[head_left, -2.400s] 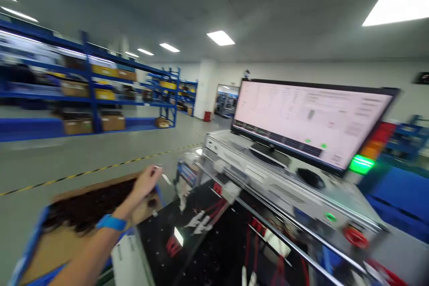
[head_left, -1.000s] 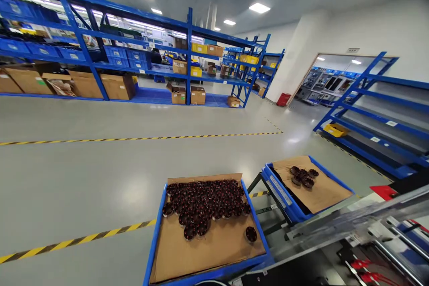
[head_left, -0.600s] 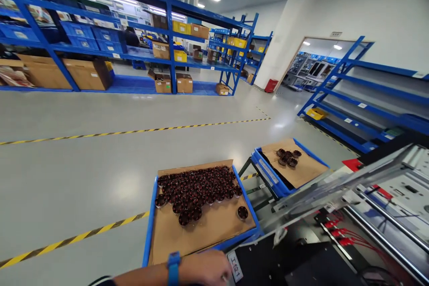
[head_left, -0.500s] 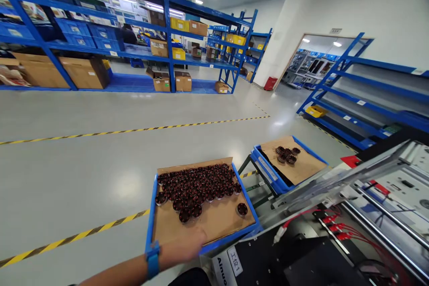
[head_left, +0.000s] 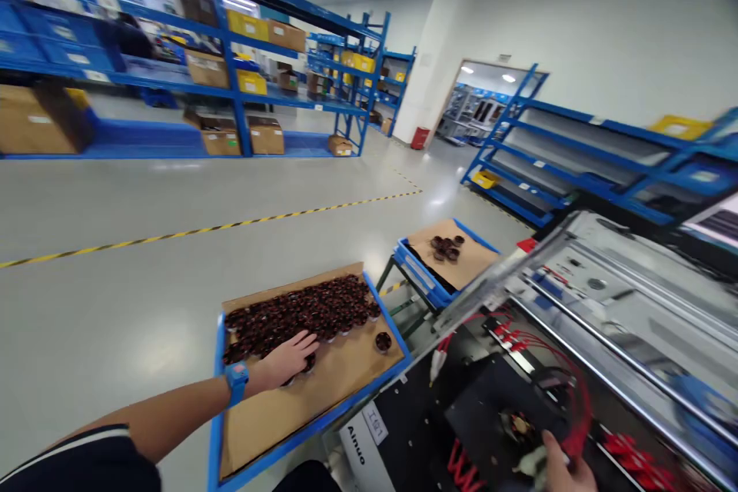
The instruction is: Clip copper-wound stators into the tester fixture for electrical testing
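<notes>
My left hand [head_left: 291, 357] reaches over the near edge of a pile of motor stators [head_left: 323, 304], small round dark parts with reddish windings. Its fingers are stretched out and touch the stators, some of which they hide. The pile stands on brown cardboard in a blue-rimmed tray [head_left: 311, 427]. At the lower right, my right hand [head_left: 568, 473] is closed around a red test lead [head_left: 580, 430], blurred by motion. Just left of its fingertips, one stator [head_left: 519, 426] sits on a black plate [head_left: 476, 407]. A pale object [head_left: 530, 463] beside these fingers is too blurred to name.
A lone stator [head_left: 383, 342] stands at the tray's right. Behind is a second blue tray [head_left: 423, 273] with several stators on cardboard. The test machine [head_left: 354, 450], with metal rails [head_left: 605, 350] and red cables, fills the right. Blue shelving [head_left: 227, 54] stands across the floor.
My left hand has moved forward from the tray's front edge onto the stators. My right hand has come into view over the machine, and the camera has turned right.
</notes>
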The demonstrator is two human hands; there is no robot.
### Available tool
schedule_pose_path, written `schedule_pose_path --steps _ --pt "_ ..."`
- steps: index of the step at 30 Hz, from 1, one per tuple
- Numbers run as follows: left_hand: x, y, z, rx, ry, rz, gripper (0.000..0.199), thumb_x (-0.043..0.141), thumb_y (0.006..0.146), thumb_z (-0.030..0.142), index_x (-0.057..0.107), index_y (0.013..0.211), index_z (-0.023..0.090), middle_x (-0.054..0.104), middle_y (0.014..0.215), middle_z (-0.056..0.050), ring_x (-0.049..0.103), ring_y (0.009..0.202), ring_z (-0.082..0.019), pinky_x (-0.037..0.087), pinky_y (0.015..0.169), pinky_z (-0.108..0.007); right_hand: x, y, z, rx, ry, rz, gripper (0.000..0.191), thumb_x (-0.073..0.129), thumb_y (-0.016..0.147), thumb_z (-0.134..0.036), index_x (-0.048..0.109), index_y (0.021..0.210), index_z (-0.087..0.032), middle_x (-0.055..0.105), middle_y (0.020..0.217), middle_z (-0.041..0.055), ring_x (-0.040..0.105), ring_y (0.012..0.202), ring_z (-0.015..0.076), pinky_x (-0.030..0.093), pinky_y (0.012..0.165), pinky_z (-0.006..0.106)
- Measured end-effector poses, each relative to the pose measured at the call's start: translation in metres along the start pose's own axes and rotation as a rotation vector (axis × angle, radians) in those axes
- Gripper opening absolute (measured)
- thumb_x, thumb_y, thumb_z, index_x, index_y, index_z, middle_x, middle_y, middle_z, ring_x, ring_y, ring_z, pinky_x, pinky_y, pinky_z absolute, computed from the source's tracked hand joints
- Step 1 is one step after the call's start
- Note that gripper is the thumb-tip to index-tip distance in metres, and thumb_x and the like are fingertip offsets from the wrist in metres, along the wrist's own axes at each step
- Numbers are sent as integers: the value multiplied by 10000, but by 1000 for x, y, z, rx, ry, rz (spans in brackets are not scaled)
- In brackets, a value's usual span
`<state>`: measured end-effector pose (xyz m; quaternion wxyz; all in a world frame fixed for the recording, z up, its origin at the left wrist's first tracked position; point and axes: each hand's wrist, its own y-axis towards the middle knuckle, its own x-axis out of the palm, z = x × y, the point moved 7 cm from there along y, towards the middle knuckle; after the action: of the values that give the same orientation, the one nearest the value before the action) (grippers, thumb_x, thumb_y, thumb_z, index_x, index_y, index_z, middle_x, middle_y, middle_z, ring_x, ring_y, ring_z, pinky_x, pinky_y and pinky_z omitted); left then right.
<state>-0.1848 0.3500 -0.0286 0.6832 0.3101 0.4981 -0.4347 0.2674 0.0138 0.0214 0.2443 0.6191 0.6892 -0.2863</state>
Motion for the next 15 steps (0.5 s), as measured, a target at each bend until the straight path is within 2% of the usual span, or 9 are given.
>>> schedule_pose_path --steps 2,4,7,9,11,15 --pt "8 5 -3 37 95 -51 376 534 590 -60 693 792 215 456 1328 -76 319 1296 -245 157 1100 -458 1 1 1 -30 18 25 435 537 588 -629 538 778 -238 599 758 117 579 831 377 454 749 506" --pt "19 10 -9 90 179 -161 290 600 615 20 698 823 197 411 1357 -92 267 1317 -267 130 1101 -479 2 2 2 -38 46 46 510 514 597 -614 561 860 -181 617 820 130 576 848 354 451 765 469" --pt "14 16 -16 84 276 -193 208 629 651 117 703 806 234 399 1364 -27 230 1330 -261 81 1103 -485 -1 -2 3 2 67 109 622 525 613 -589 540 1034 -131 629 932 143 579 870 310 448 788 409" --pt "-4 18 -16 16 330 -127 211 671 600 145 705 766 270 423 1343 2 279 1310 -260 80 1098 -476 0 -9 -5 0 61 114 605 514 664 -550 508 1106 -138 627 985 135 581 902 288 444 801 375" --pt "-30 19 -4 -11 367 -21 232 683 565 193 701 769 302 462 1312 28 332 1282 -261 94 1091 -465 2 -16 -17 -17 18 81 537 486 724 -480 488 1150 -153 624 1019 123 578 939 275 438 809 353" --pt "-75 25 48 90 272 229 203 585 609 342 686 782 375 546 1220 129 405 1228 -259 139 1080 -459 -3 -21 -29 34 -93 47 452 479 776 -373 479 1180 -170 636 994 101 587 929 264 434 791 346"
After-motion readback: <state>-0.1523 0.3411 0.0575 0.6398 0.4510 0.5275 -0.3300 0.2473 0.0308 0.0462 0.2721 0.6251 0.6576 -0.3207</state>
